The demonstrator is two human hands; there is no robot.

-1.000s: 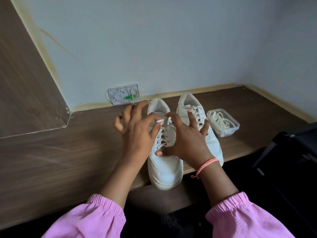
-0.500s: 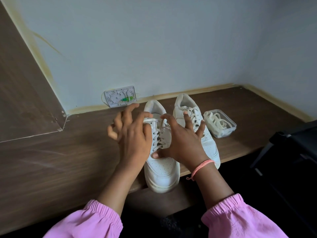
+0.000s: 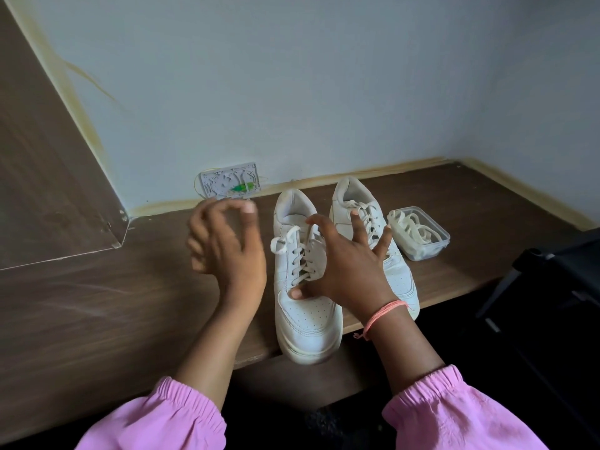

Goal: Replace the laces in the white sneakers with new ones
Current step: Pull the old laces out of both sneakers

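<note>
Two white sneakers sit on the brown desk (image 3: 97, 303), the left sneaker (image 3: 305, 306) poking over the edge, the right sneaker (image 3: 363, 203) just beside it. The old lace (image 3: 285, 243) looks untied but is threaded. The right hand (image 3: 350, 274) rests spread on the left sneaker. The left hand (image 3: 227, 254) hovers beside it, fingers (image 3: 207, 219) loosely curled, holding nothing. New laces (image 3: 414, 230) wait in a clear box (image 3: 435, 246). Next, I think, pull the old lace out.
</note>
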